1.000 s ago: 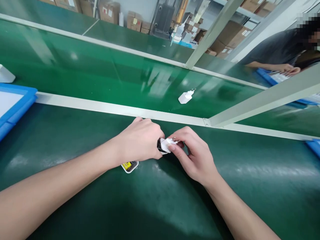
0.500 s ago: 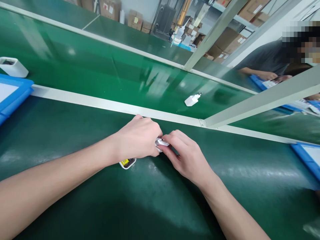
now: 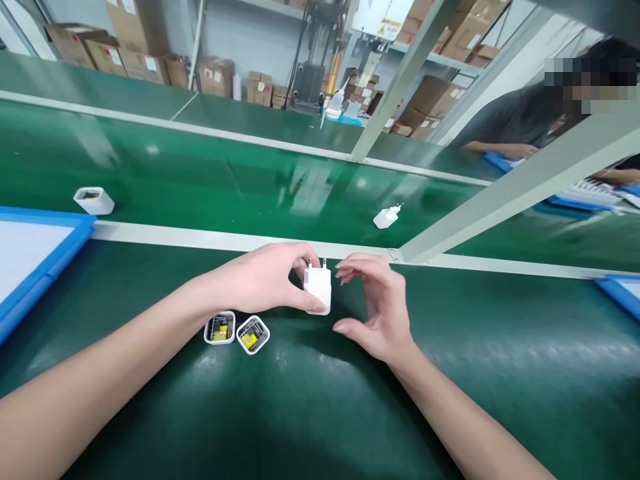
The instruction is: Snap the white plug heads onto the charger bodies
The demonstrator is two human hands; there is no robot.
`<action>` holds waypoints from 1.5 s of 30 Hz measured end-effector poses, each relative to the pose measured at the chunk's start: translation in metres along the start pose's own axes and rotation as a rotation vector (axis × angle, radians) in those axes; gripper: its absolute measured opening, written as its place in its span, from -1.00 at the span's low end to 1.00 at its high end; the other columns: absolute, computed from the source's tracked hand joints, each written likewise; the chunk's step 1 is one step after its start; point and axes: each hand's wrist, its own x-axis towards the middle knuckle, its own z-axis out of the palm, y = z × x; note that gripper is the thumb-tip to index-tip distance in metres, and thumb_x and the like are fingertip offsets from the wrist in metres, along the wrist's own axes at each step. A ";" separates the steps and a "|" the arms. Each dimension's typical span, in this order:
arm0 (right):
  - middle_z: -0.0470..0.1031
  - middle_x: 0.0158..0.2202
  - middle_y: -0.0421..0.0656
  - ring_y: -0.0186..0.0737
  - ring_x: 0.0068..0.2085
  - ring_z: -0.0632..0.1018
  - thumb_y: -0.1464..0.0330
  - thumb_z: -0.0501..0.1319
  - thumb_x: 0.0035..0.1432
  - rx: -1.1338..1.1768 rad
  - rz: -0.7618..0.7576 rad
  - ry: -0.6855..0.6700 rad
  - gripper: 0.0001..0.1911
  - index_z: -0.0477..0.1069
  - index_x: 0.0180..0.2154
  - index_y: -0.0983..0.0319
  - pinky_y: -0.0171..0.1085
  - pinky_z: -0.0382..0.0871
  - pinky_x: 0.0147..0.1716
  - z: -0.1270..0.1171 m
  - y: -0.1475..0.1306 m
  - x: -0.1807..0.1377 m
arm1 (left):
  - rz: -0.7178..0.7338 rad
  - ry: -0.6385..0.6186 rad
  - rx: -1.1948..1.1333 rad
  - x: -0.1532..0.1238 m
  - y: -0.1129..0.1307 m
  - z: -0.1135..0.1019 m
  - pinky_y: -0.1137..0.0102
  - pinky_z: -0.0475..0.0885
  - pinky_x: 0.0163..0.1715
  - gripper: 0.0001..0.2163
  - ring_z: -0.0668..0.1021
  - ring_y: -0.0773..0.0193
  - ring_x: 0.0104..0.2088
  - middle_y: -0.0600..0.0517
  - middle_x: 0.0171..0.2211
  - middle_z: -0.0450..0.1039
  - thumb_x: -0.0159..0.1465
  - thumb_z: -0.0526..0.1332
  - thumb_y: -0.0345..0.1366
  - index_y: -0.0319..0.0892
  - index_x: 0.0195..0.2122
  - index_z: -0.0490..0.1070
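Note:
My left hand (image 3: 265,280) grips a white plug adapter (image 3: 319,288) upright, its two metal pins pointing up, just above the dark green table. My right hand (image 3: 377,310) hovers right beside it with fingers spread and curved, holding nothing. Below my left wrist two open white adapter shells (image 3: 219,329) (image 3: 253,334) lie on the table, showing yellow and black parts inside.
A finished white adapter (image 3: 386,217) lies on the green conveyor belt behind the white rail (image 3: 175,235). Another open white shell (image 3: 94,201) sits on the belt at left. Blue trays (image 3: 50,263) (image 3: 620,293) flank me. A co-worker's hands (image 3: 505,151) work at the far right.
Both hands were pressed together on the adapter low on the table. Now my left hand has lifted it upright and my right hand has let go and opened. The view tilted up.

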 end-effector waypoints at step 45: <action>0.21 0.30 -0.08 0.05 0.26 0.32 0.21 0.09 0.46 -0.335 0.145 -0.442 -0.48 0.09 0.37 -0.12 0.10 0.44 0.15 0.022 -0.009 0.002 | -0.413 0.380 0.710 -0.029 -0.101 -0.131 0.24 0.36 0.05 -0.58 0.51 -0.01 0.08 -0.22 0.11 0.44 0.37 0.03 -0.19 -0.16 0.22 0.31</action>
